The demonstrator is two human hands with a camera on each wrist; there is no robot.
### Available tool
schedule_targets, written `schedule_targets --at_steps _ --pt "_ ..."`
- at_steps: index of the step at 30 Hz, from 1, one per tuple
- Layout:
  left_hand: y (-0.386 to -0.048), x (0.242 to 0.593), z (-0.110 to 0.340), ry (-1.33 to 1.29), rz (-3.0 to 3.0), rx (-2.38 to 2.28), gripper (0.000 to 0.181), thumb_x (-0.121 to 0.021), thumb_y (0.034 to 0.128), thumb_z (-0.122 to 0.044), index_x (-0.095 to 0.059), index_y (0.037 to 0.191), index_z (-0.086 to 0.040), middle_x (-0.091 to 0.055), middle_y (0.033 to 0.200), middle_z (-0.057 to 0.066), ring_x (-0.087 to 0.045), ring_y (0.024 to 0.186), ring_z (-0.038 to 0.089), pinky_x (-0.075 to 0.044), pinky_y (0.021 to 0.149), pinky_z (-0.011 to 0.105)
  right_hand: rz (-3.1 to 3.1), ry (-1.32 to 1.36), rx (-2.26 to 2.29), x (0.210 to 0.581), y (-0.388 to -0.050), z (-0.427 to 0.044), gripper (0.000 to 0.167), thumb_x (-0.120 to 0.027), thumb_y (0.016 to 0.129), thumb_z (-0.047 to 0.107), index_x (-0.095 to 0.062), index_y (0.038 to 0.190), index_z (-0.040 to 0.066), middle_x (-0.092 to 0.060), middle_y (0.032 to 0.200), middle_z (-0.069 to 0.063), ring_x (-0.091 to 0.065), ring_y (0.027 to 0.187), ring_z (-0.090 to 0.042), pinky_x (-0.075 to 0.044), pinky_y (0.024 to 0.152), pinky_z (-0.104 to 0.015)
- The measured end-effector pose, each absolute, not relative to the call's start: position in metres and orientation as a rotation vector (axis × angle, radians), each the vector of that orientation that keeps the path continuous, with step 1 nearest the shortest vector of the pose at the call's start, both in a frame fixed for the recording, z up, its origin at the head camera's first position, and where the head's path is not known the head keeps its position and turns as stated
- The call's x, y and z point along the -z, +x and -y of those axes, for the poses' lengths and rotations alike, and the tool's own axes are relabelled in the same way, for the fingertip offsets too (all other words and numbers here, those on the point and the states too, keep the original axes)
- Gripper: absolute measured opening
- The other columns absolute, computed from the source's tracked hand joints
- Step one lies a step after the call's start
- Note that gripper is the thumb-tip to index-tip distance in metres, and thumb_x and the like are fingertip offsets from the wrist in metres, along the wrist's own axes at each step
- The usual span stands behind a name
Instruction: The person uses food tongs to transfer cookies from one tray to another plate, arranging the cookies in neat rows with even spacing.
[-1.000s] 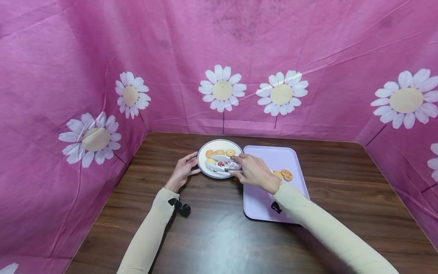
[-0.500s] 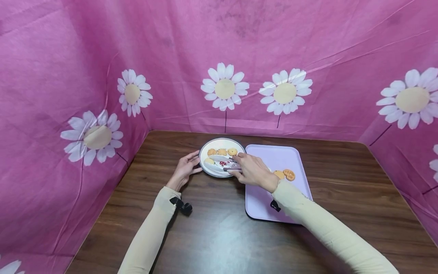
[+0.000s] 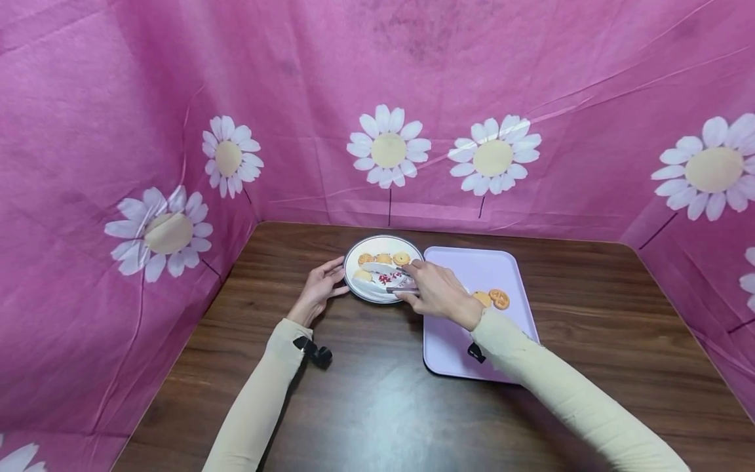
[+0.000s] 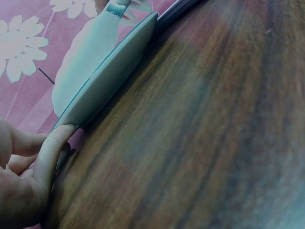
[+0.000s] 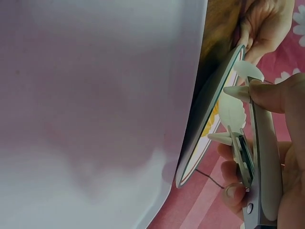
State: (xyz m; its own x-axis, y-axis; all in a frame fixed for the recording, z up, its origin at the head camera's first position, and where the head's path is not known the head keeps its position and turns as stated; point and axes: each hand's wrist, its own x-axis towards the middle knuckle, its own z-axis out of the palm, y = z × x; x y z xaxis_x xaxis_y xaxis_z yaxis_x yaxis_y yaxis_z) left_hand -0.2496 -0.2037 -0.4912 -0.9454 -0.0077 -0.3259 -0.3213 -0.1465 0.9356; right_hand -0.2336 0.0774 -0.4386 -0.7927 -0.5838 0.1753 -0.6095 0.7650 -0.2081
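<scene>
In the head view my left hand (image 3: 318, 288) holds the left rim of a white plate (image 3: 383, 238) with a dark edge line. The left wrist view shows the thumb and fingers (image 4: 53, 148) at that rim. My right hand (image 3: 439, 288) grips a pair of tongs (image 3: 377, 268) with pale, leaf-shaped heads and grey handles. The heads stand apart over the plate. Beside their tips is a pale round cookie (image 3: 362, 275). Three golden cookies (image 3: 383, 259) sit in a row along the plate's far side. Red printing shows between the tong heads.
A lilac tray (image 3: 454, 354) lies to the plate's right, partly under my right forearm. On it are a pretzel-shaped cookie (image 3: 499, 299) and a round cookie (image 3: 482, 298), partly hidden by the hand. A pink flowered cloth (image 3: 318, 157) hangs behind the wooden table (image 3: 354, 406).
The head view has shifted slightly. Both hands keep their places, the left at the plate's rim and the right with the tongs spread over the plate.
</scene>
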Motion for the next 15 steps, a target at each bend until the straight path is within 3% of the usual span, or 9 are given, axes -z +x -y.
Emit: schedule_targets --at_steps 8,15 --pt "-0.249 0.49 0.204 -0.371 -1.896 -2.201 0.05 -0.05 0.1077 0.0 -0.044 0.157 -0.005 -0.047 0.157 0.025 -0.05 0.14 0.029 -0.067 0.083 0.025 2.822 0.954 -0.442 0.433 -0.23 -0.091 0.059 -0.077 0.092 0.046 -0.066 0.135 0.007 -0.072 0.111 -0.011 -0.067 0.092 -0.025 -0.065 0.072 -0.049" --pt "-0.249 0.49 0.203 -0.368 -1.885 -2.206 0.05 -0.049 0.108 0.0 -0.043 0.158 -0.004 -0.046 0.159 0.026 -0.049 0.141 0.031 -0.067 0.083 0.025 2.799 0.898 -0.486 0.425 -0.224 -0.107 0.056 -0.075 0.094 0.047 -0.066 0.133 0.009 -0.072 0.114 -0.01 -0.07 0.099 -0.027 -0.066 0.076 -0.053"
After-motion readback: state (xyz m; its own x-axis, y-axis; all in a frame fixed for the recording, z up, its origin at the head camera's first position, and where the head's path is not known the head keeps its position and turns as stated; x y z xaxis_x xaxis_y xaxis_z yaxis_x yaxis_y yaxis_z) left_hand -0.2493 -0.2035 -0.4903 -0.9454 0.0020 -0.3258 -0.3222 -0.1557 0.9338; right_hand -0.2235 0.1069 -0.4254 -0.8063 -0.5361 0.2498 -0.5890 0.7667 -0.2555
